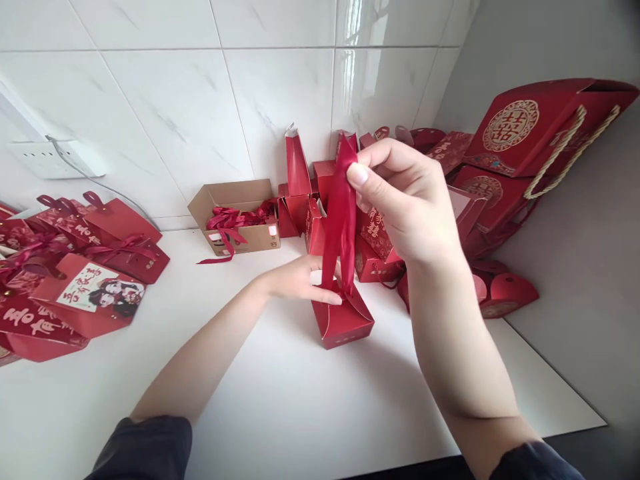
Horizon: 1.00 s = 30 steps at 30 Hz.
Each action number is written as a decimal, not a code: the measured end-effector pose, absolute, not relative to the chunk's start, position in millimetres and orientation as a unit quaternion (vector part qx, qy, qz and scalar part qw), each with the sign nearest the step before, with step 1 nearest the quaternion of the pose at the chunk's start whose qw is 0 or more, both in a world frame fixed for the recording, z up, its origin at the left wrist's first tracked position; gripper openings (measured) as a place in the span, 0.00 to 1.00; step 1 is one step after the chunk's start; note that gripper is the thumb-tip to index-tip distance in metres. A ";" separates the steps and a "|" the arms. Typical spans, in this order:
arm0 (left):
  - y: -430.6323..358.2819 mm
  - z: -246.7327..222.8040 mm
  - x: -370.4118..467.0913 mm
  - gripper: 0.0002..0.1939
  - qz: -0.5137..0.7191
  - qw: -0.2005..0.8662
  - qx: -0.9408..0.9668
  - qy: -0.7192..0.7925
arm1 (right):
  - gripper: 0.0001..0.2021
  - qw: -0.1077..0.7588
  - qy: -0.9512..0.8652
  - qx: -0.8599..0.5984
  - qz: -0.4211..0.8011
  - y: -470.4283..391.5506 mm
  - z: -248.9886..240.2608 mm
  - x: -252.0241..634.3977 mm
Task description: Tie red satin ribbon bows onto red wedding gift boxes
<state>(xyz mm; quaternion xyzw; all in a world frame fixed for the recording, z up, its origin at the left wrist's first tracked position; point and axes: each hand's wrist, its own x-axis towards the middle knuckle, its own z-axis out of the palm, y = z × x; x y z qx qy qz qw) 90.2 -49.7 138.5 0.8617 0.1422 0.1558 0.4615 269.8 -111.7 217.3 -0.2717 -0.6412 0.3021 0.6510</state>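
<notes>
My right hand (pixel 413 200) is raised, thumb and forefinger pinching a dark red satin ribbon (pixel 340 227). Its strands hang down to the top of a small red gift box (pixel 345 325) standing on the white table. At the top of that box, my left hand (pixel 303 279) grips it, the thumb lying along the near side. The left fingertips are partly hidden behind the ribbon and box top.
A cardboard box (pixel 250 243) of loose red ribbons stands by the tiled wall. Finished-looking red boxes (pixel 107 287) crowd the left. Behind and right are more red boxes (pixel 375 233) and large red gift bags (pixel 520 127) with rope handles. The table edge (pixel 555 380) runs along the right.
</notes>
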 end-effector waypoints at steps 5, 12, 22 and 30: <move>-61.7 113.8 98.4 0.33 0.201 0.444 0.855 0.180 | 0.07 0.706 -0.592 -0.256 0.293 -111.9 201.5 280.0; -63.0 87.3 114.5 0.24 0.214 0.440 0.859 0.149 | 0.08 0.708 -0.591 -0.273 0.275 -123.2 199.1 283.2; -57.1 82.9 110.9 0.10 0.167 0.499 0.843 0.110 | 0.08 0.698 -0.592 -0.280 0.290 -122.3 197.3 288.6; -54.4 99.5 106.7 0.14 0.115 0.553 0.822 0.071 | 0.07 0.715 -0.580 -0.291 0.261 -120.4 198.4 299.2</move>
